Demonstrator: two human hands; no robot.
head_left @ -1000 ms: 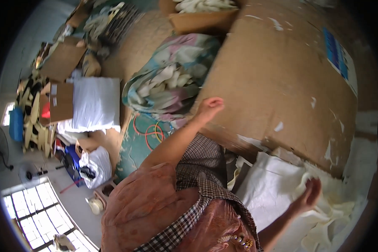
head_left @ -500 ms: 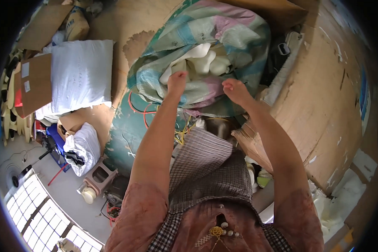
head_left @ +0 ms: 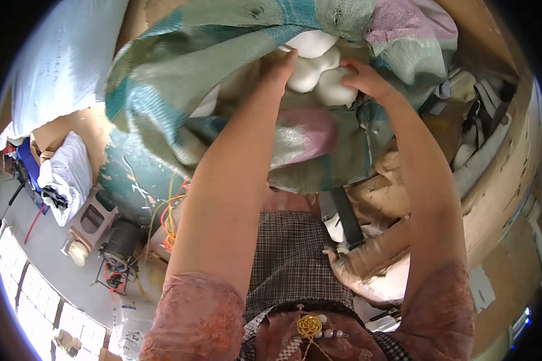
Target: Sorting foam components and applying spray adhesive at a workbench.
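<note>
- Left hand [head_left: 281, 73] was inside woven sack [head_left: 153, 111]; fingers' spread, grip unclear.
- Right hand [head_left: 370, 81]: fingers were parted at white pieces [head_left: 307, 73], hold unclear.
- Pale bag [head_left: 63, 66] bore faint lettering.

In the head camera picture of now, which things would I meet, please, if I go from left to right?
Blue thing, pinkish stool, red and yellow cords, left hand, smooth white pieces, right hand, brown cardboard.
</note>
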